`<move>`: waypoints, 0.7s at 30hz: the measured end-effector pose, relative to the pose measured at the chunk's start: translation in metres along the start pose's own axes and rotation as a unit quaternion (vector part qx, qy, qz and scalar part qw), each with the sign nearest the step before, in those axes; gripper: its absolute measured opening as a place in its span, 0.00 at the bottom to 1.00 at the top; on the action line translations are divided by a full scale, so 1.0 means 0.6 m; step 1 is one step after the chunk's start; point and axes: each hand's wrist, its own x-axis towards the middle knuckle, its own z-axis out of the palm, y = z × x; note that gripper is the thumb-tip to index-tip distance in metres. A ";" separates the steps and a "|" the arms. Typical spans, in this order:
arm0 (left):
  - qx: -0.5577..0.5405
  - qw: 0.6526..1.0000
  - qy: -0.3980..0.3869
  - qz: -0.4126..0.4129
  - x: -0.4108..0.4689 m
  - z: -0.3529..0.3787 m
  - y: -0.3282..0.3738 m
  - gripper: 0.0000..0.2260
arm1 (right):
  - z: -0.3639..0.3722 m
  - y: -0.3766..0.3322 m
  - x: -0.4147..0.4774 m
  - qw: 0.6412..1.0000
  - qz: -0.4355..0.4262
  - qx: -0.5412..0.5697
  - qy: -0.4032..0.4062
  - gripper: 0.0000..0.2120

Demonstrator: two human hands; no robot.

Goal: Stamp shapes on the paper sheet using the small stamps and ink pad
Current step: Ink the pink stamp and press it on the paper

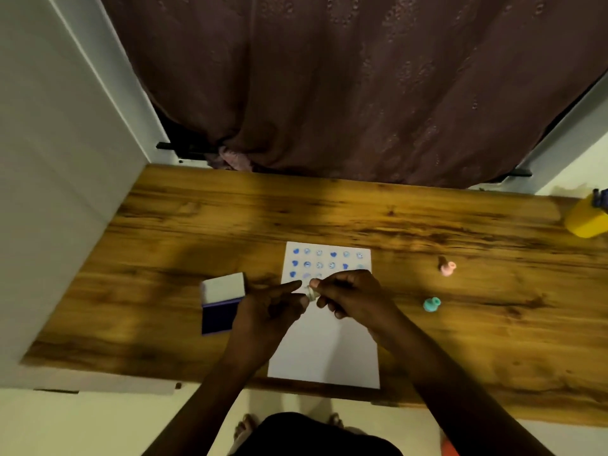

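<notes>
A white paper sheet (324,343) lies on the wooden table (164,232), with rows of blue stamped hearts and smiley faces across its top. Both hands meet just above the third row. My right hand (353,297) pinches a small pale stamp (312,292) between thumb and fingers. My left hand (271,307) touches the same stamp, its index finger stretched out towards it. An open ink pad (221,312) with a dark blue pad and a raised white lid sits left of the sheet, close to my left hand.
A pink stamp (447,267) and a teal stamp (431,305) lie on the table right of the sheet. A yellow cup (587,217) holding pens stands at the far right edge. A maroon curtain (329,93) hangs behind the table, and a white wall borders its left side.
</notes>
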 end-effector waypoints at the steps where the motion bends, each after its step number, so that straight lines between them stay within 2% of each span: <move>1: 0.002 1.000 0.005 0.002 -0.004 -0.013 -0.002 0.13 | 0.016 -0.002 0.000 1.000 0.004 0.006 -0.007 0.11; 6: -0.016 0.999 0.035 -0.016 -0.022 -0.077 -0.027 0.14 | 0.085 -0.008 0.004 0.998 0.019 0.018 -0.049 0.16; 9: -0.039 0.998 0.046 -0.032 -0.034 -0.109 -0.045 0.13 | 0.120 -0.008 0.007 0.997 0.015 0.015 -0.076 0.14; 14: -0.053 0.997 0.046 -0.038 -0.051 -0.160 -0.060 0.17 | 0.172 -0.017 0.014 0.992 0.001 0.036 -0.121 0.10; 18: -0.080 0.994 0.053 -0.052 -0.056 -0.197 -0.069 0.15 | 0.202 -0.027 0.023 0.986 -0.039 0.017 -0.162 0.12; 21: -0.088 0.991 0.067 -0.073 -0.054 -0.227 -0.083 0.12 | 0.217 -0.034 0.038 0.982 -0.096 -0.062 -0.151 0.13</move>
